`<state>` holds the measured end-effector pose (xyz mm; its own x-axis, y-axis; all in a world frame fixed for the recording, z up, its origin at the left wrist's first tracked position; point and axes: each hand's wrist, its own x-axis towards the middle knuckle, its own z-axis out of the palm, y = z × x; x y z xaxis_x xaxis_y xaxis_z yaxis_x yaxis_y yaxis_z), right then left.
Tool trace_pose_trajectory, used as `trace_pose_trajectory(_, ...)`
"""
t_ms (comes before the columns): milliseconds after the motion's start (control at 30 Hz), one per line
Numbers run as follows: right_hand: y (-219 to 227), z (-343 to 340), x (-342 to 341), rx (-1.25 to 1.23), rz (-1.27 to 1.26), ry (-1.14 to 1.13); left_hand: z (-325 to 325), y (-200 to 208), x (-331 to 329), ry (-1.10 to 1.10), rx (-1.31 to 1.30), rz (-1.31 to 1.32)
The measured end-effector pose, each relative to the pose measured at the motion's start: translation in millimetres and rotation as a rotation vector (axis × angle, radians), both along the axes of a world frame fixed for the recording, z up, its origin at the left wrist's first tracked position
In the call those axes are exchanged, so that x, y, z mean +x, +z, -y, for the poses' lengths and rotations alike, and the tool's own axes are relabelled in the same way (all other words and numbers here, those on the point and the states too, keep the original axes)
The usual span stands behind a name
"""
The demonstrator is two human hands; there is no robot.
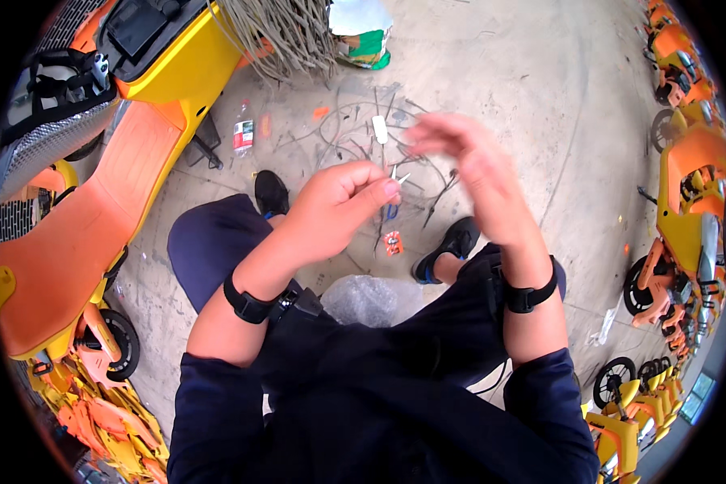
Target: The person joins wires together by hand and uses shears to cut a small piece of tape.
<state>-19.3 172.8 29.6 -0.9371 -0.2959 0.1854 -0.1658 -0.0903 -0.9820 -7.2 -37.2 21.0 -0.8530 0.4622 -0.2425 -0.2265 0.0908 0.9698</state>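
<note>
My left hand is closed in a pinch above the floor, thumb against the curled fingers. Whatever it may hold is too small or hidden to make out. Right by its thumb show the pale tips of a cutting tool and a blue handle; I cannot tell whether they lie on the floor or touch the hand. To the right, my right hand is raised, blurred by motion, with fingers stretched and nothing visible in them. Beyond the hands, a white oblong piece lies among loose dark cables.
A plastic bottle stands or lies left of the cables. A cable bundle and a green-white bag are at the far side. Yellow-orange scooters flank both sides. Clear plastic wrap lies between my legs.
</note>
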Motion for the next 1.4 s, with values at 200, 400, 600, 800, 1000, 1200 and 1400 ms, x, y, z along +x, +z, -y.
trace_pose_trajectory(200,-14.3,11.9,8.9,0.224,0.285,0.238,9.9,4.4,-7.4,0.076,-0.057,-0.075)
trace_pose_trajectory(400,-4.8,6.6,13.8,-0.271,0.621,0.285,24.6,33.0,-7.4,-0.039,-0.04,0.002)
trace_pose_trajectory(600,6.1,6.2,10.9,-0.319,0.741,0.426,25.7,25.5,-6.8,0.004,0.02,-0.097)
trace_pose_trajectory(800,19.3,6.8,26.6,-0.294,0.69,0.367,23.6,21.7,-3.6,0.007,0.108,-0.379)
trace_pose_trajectory(1000,24.9,9.4,35.2,-0.085,0.444,0.301,23.9,23.8,-2.8,-0.025,0.053,-0.406)
trace_pose_trajectory(1200,23.6,12.0,35.0,-0.012,0.226,0.209,18.5,26.2,-5.6,0.057,-0.228,-1.023)
trace_pose_trajectory(1400,29.7,11.7,33.2,0.154,0.164,0.158,13.7,29.2,8.7,0.084,-0.181,-0.823)
